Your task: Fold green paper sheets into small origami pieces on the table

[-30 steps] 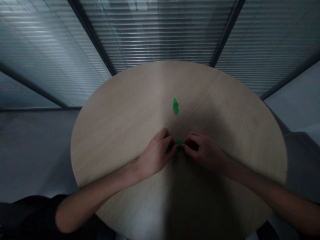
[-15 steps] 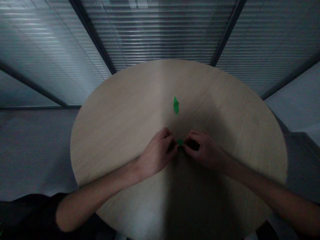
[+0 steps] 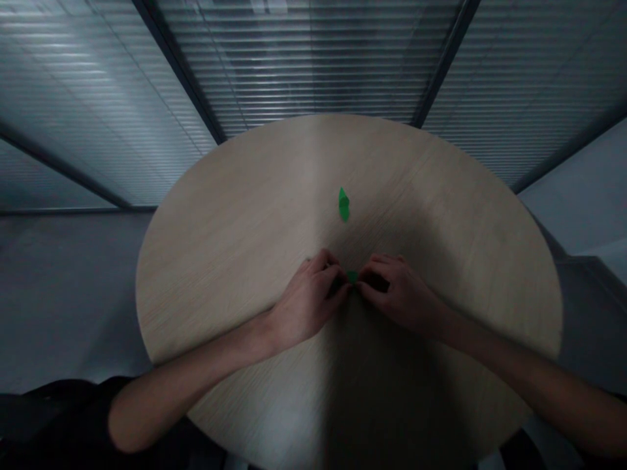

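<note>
Green piece (partly hidden), left hand pinching; right hand likewise

The left forearm, bare from a bent elbow at the lower left of the frame, slants up to a nearly straight wrist, while the right forearm comes in bare from the lower right edge. Just below the centre, the left hand and the right hand face each other, fingertips close together. Each has its thumb and index finger pinched (the right pair rings a dark gap), with the other fingers curled.
</note>
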`<state>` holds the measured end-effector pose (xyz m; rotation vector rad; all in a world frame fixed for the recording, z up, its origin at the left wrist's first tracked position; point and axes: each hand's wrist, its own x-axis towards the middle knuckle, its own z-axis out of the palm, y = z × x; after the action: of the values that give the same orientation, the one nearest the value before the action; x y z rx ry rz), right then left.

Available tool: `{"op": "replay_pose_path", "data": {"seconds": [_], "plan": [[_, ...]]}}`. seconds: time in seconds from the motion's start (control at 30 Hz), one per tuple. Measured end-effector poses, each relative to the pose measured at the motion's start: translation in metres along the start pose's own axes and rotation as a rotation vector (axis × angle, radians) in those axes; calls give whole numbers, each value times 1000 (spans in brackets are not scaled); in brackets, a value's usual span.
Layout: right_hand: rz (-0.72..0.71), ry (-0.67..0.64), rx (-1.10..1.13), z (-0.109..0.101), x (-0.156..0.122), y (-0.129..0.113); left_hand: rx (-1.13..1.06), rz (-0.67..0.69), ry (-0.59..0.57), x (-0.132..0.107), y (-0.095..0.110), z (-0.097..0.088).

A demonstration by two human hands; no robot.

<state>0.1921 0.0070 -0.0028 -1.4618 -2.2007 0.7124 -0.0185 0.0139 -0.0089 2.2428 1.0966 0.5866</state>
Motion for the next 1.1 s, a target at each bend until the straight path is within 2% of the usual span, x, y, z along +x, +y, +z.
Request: {"op": "replay_pose_path", "data": {"seconds": [0.23,0.9,1.1], "plan": [[0,41,2,3,0,-1,-35,-23,11,0,0,1],[24,55,-29,5,3,-3,-12,-104,-2,3,3,2],[24,74,-27,5,1,-5,-32,-119,35,5,2,0]]}}
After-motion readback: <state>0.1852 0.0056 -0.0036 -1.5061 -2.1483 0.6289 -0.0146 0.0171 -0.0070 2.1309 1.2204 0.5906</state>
